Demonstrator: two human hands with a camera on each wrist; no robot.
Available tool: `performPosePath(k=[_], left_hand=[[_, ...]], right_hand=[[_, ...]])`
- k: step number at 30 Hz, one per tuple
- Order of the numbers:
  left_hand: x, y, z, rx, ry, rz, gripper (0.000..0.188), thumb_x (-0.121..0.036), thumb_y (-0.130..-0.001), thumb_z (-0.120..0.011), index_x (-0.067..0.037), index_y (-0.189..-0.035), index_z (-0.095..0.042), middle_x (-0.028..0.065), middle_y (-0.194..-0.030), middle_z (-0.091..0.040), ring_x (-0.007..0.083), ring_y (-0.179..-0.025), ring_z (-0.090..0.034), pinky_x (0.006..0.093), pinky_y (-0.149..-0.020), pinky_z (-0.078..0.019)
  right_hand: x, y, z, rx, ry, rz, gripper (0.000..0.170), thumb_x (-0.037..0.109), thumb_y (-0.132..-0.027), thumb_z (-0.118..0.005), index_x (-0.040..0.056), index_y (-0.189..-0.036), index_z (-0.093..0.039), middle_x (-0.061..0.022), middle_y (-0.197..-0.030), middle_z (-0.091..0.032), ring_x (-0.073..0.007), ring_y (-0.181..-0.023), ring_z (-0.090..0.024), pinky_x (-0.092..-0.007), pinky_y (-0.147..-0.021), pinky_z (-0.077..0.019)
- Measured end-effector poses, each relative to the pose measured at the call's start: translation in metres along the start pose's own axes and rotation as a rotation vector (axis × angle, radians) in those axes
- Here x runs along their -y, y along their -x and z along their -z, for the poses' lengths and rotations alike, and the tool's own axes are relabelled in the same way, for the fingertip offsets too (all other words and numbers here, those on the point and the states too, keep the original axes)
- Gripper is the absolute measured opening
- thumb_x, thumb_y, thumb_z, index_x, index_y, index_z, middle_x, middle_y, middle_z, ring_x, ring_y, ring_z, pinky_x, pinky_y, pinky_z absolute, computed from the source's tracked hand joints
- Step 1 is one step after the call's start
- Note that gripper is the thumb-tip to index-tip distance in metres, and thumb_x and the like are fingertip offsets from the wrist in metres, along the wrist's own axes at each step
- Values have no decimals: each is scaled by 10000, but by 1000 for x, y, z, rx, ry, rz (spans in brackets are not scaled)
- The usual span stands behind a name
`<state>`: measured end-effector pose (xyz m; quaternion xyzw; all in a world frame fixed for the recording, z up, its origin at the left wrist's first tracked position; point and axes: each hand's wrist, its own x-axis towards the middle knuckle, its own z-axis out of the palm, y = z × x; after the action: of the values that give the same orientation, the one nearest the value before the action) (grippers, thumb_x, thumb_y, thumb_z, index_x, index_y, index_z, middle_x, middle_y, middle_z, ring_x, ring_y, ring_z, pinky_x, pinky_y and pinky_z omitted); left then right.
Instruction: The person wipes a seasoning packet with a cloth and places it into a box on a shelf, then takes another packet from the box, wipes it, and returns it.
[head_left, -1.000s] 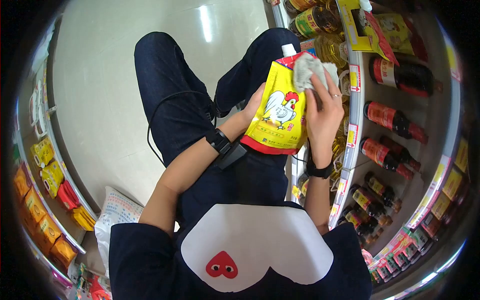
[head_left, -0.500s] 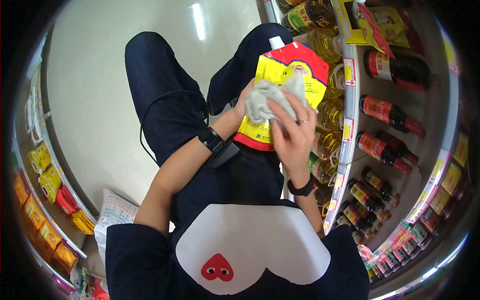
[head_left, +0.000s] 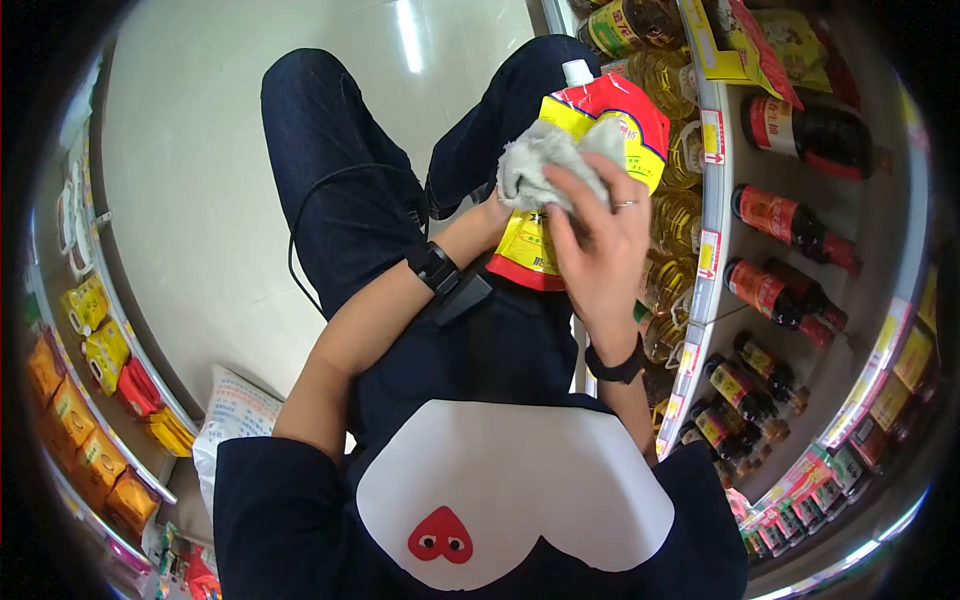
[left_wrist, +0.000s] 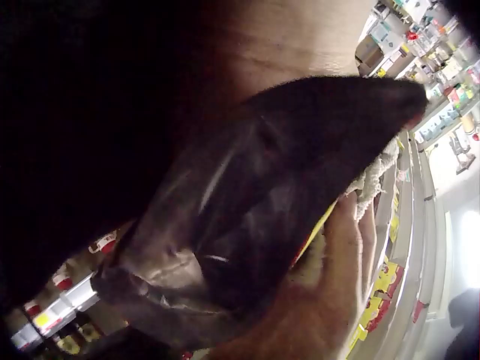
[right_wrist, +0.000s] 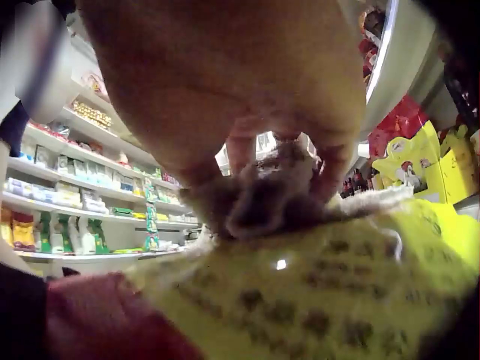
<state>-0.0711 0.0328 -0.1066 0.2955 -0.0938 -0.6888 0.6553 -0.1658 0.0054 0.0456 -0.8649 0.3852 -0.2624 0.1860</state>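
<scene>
A yellow and red spout pouch [head_left: 528, 243] with a white cap [head_left: 577, 72] is held over the person's lap, spout end away from the body. My left hand [head_left: 494, 214] grips its left side; most of that hand is hidden behind the pouch and cloth. With curled fingers, my right hand [head_left: 610, 250] holds a crumpled grey-white cloth [head_left: 540, 165] against the pouch's front, covering the middle of the print. Close up in the right wrist view, the cloth [right_wrist: 274, 199] lies on the printed yellow surface. A dark shape blocks much of the left wrist view.
A shelf with oil jugs [head_left: 672, 222] and dark sauce bottles [head_left: 768, 213] stands close on the right. Yellow and orange packets [head_left: 75, 415] fill a shelf on the left. A white sack [head_left: 235, 415] stands on the floor [head_left: 220, 200], behind the left arm.
My right hand has swept the cloth from the pouch's upper right corner down and left across the front, then slightly back up. The rooster print has become covered; the left hand keeps its grip.
</scene>
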Motion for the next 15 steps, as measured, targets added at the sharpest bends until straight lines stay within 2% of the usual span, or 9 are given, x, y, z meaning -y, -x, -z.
performPosePath(k=[1, 2, 4, 5, 7, 11, 12, 13, 15], left_hand=[[10, -8, 14, 145, -33, -48, 501, -418, -1041, -326, -65, -1355, -493, 123, -1313, -579, 240, -1168, -588, 405, -1032, -464], [-5, -5, 0, 144, -33, -49, 501, -418, -1041, -326, -65, -1355, -493, 123, -1313, -579, 240, -1168, -588, 405, -1032, -464], [-28, 0, -28, -75, 158, 142, 515, -429, -1042, -320, -52, -1344, -500, 129, -1305, -589, 247, -1136, -612, 405, -992, -496], [-26, -1, -24, -79, 161, 143, 515, -429, -1042, -320, -52, -1344, -500, 129, -1305, -589, 247, -1136, -612, 405, -992, -496], [-27, -4, -23, -27, 299, 293, 535, -444, -1040, -321, -41, -1340, -502, 138, -1288, -603, 253, -1093, -640, 408, -949, -525], [-25, -4, -23, -82, 240, 218, 546, -452, -1036, -330, -33, -1341, -501, 148, -1286, -605, 265, -1080, -648, 419, -937, -532], [-5, -15, 5, 426, 819, 241, 536, -436, -1041, -328, -30, -1350, -489, 153, -1292, -598, 274, -1101, -637, 426, -953, -524], [-3, -15, 9, 426, 816, 247, 536, -436, -1041, -328, -30, -1350, -489, 153, -1292, -598, 274, -1101, -637, 426, -953, -524], [1, -20, 13, 387, 649, 165, 537, -424, -1046, -310, -28, -1379, -455, 156, -1307, -586, 281, -1124, -624, 425, -968, -514]], right_hand=[[-4, 5, -5, 21, 3, -23, 324, 37, -743, -705, 104, -1059, -720, -147, -1102, -603, -312, -1033, -560, -406, -904, -456], [-8, 9, -9, 43, 5, -45, 327, 40, -737, -715, 100, -1058, -718, -144, -1083, -606, -315, -1012, -567, -404, -883, -464], [-26, 16, -2, 36, -10, -140, 318, 35, -732, -719, 93, -1044, -714, -145, -1057, -609, -318, -985, -580, -405, -861, -472], [-35, 19, 6, 25, -22, -240, 310, 29, -726, -722, 87, -1030, -711, -145, -1030, -613, -321, -958, -592, -406, -838, -480], [-48, 15, 20, -21, 72, -253, 276, 16, -718, -723, 71, -988, -704, -147, -972, -621, -327, -900, -614, -409, -799, -492], [-37, 0, 49, -117, 214, -313, 265, -22, -709, -694, 58, -962, -697, -142, -919, -618, -320, -865, -624, -411, -772, -497], [-27, -6, 52, -114, 169, -334, 282, -18, -706, -671, 65, -974, -702, -142, -920, -607, -319, -878, -622, -408, -785, -500], [-21, -7, 49, -118, 169, -338, 282, -18, -706, -671, 65, -974, -702, -142, -920, -607, -319, -878, -622, -408, -785, -500], [-12, -9, 42, -23, 76, -147, 277, 6, -707, -658, 69, -973, -703, -146, -944, -595, -322, -909, -614, -412, -810, -498]])
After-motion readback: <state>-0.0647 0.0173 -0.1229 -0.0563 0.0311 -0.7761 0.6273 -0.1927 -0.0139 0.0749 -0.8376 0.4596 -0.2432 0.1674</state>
